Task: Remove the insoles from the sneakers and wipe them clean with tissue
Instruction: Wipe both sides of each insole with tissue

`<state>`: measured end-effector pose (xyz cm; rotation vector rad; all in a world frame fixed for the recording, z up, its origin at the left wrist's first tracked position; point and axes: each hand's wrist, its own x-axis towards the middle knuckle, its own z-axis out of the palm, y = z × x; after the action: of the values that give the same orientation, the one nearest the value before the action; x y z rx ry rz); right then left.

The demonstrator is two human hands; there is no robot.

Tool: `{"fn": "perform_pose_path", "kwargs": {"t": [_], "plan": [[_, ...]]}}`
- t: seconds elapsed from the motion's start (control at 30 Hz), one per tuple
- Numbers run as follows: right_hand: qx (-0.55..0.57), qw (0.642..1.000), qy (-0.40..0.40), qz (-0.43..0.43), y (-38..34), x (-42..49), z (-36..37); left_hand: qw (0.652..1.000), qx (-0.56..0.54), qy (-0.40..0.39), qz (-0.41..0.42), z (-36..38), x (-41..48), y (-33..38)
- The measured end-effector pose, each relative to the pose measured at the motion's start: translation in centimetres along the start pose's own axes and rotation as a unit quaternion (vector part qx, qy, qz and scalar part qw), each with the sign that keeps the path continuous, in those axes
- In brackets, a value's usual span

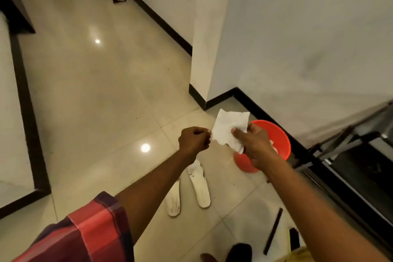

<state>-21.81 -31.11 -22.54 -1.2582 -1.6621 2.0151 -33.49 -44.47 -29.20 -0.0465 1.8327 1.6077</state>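
Observation:
A white tissue (pixel 228 127) hangs in the air between my hands, above the floor. My right hand (pixel 256 144) grips its right side with thumb and fingers. My left hand (pixel 194 139) pinches its left edge, fingers closed. Two white insoles lie side by side on the tiled floor below my arms: the left insole (pixel 173 200) is partly hidden by my left forearm, the right insole (pixel 200 185) shows dark smudges near its top. No sneakers can be made out.
A red plastic bucket (pixel 278 136) stands against the wall behind my right hand. A dark metal rack (pixel 350 155) fills the right side. A black stick (pixel 273 231) and dark objects lie on the floor near the bottom. White wall corner (pixel 204 49) ahead.

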Motion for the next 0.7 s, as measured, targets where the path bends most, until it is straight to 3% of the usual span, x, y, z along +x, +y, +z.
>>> {"fn": "perform_pose_path", "kwargs": {"t": [0.23, 0.4, 0.53, 0.7], "plan": [[-0.112, 0.989, 0.015, 0.094, 12.7, 4.6, 0.7, 0.986, 0.109, 0.073, -0.098, -0.6, 5.8, -14.6], [-0.179, 0.969, 0.033, 0.167, 20.1, 4.9, -0.9, 0.955, 0.212, 0.111, -0.175, 1.2, 9.0, -27.2], [-0.188, 0.957, 0.059, 0.215, 22.9, 6.0, -2.0, 0.928, 0.302, 0.097, -0.199, 4.8, 10.3, -31.4], [-0.207, 0.955, 0.078, 0.197, 21.4, 8.3, -0.8, 0.910, 0.327, 0.118, -0.228, 5.9, 12.4, -33.2]]}}
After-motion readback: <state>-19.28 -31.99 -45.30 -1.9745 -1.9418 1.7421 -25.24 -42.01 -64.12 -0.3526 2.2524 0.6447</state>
